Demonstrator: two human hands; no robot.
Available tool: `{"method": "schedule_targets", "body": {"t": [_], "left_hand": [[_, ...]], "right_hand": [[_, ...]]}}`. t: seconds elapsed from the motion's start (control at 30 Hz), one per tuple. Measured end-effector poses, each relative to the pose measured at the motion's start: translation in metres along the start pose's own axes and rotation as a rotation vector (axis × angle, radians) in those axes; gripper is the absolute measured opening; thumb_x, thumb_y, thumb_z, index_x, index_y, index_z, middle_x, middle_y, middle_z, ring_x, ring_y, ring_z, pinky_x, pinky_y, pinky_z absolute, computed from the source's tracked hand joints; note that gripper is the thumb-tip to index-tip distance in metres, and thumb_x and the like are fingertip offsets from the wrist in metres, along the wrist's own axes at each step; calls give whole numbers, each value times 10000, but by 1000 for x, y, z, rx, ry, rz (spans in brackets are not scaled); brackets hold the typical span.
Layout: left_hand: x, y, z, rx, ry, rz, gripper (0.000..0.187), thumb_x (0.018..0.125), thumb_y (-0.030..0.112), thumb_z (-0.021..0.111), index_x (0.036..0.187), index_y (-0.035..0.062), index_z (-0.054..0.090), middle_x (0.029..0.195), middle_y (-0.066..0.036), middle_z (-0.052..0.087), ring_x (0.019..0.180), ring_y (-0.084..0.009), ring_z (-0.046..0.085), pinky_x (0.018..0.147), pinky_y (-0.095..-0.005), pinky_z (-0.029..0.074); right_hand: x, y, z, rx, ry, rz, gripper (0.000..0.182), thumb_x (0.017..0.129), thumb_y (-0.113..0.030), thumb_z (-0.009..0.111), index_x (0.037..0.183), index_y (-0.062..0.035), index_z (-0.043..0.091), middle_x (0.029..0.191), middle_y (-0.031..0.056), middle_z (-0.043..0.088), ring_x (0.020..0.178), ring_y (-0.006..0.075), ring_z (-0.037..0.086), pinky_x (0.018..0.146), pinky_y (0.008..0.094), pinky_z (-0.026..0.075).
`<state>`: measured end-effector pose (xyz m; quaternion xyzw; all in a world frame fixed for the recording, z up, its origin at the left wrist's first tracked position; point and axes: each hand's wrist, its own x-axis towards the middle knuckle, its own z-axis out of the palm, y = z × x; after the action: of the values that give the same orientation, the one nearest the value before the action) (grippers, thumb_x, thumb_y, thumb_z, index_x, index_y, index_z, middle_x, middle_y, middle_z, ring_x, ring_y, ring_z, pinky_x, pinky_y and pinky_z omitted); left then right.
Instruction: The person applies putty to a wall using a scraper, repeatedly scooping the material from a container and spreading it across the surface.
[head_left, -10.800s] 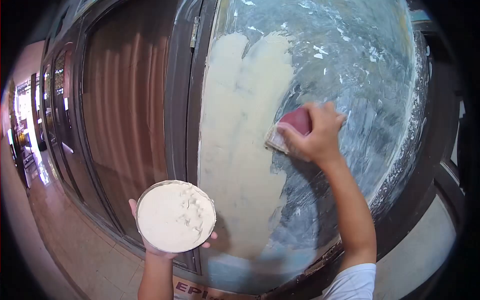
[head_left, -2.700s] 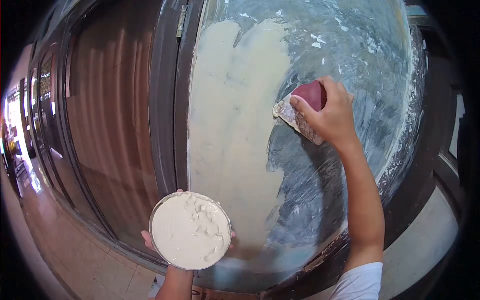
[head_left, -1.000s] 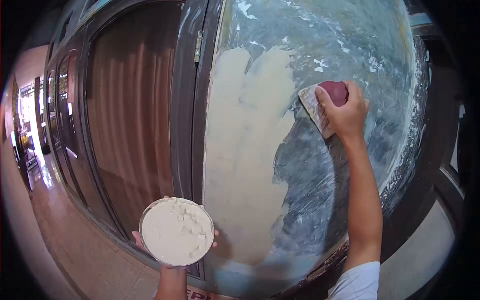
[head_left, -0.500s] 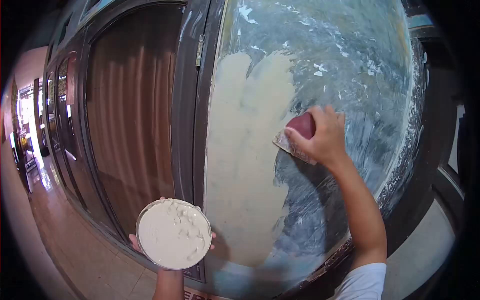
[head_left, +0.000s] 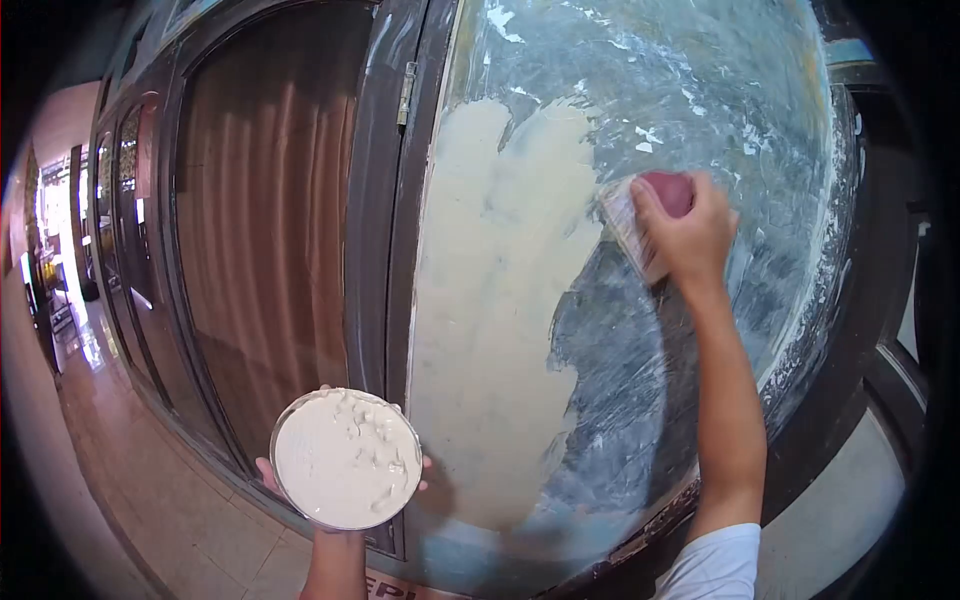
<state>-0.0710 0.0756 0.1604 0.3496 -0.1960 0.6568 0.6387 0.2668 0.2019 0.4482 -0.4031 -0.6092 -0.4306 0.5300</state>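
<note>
My right hand [head_left: 695,235] is closed on the dark red handle of a scraper [head_left: 632,230], whose wide, smeared blade lies against or very near the wall at the edge of a cream coating [head_left: 500,290]. Bare blue-grey wall [head_left: 620,350] with white flecks shows right of the coating. At the lower left, my left hand [head_left: 268,474] holds a round container of cream paste [head_left: 347,458] from below. Only its fingertips show around the rim; the palm is hidden beneath. The paste is smooth on its left and lumpy on its right.
A dark-framed door or window [head_left: 380,200] with a brown curtain [head_left: 270,220] stands left of the wall. Tiled floor [head_left: 190,500] runs along the left. Another dark frame [head_left: 870,300] is at the right. Printed letters [head_left: 390,588] show at the bottom.
My right hand and the scraper have moved up and to the right along the wall, and the blade has turned steeper. My left hand and the container have risen slightly.
</note>
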Motion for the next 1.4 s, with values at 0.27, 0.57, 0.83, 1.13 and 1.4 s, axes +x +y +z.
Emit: {"method": "schedule_targets", "body": {"t": [0.27, 0.57, 0.83, 1.13, 1.4], "left_hand": [[-3, 0, -2, 39, -11, 20, 1093, 734, 902, 618, 1629, 375, 276, 1580, -314, 369, 1212, -747, 453, 901, -854, 451], [-8, -7, 1, 143, 43, 15, 1065, 732, 907, 604, 1601, 357, 329, 1559, -273, 412, 1184, -724, 487, 866, -837, 489], [-9, -14, 3, 89, 35, 0, 1050, 731, 903, 606, 1599, 366, 360, 1554, -270, 430, 1186, -721, 489, 883, -837, 482], [-19, -27, 20, -11, 204, 79, 1127, 723, 957, 550, 1586, 255, 371, 1459, -317, 500, 1075, -697, 581, 767, -779, 563], [-30, -28, 22, -12, 256, 97, 1143, 698, 967, 557, 1567, 239, 419, 1430, -311, 536, 1047, -687, 593, 766, -773, 567]], "right_hand": [[-44, -12, -6, 18, -191, -291, 555, 798, -571, 825, 1008, -79, 679, 1001, 132, 660, 934, 327, 615, 894, 469, 399], [-57, -5, -5, 2, -69, -135, 594, 770, -570, 846, 1049, -75, 674, 979, 137, 642, 938, 321, 601, 902, 477, 387], [-39, 6, -9, 20, 9, 54, 573, 792, -572, 827, 1093, -103, 693, 1028, 147, 647, 957, 309, 594, 890, 463, 382], [-8, 14, -4, 58, 177, 138, 582, 801, -606, 817, 1055, -99, 685, 1005, 138, 662, 934, 342, 610, 938, 478, 399], [2, 9, -1, -36, 109, 66, 572, 793, -594, 827, 1031, -91, 694, 993, 144, 660, 928, 339, 610, 913, 487, 392]]}}
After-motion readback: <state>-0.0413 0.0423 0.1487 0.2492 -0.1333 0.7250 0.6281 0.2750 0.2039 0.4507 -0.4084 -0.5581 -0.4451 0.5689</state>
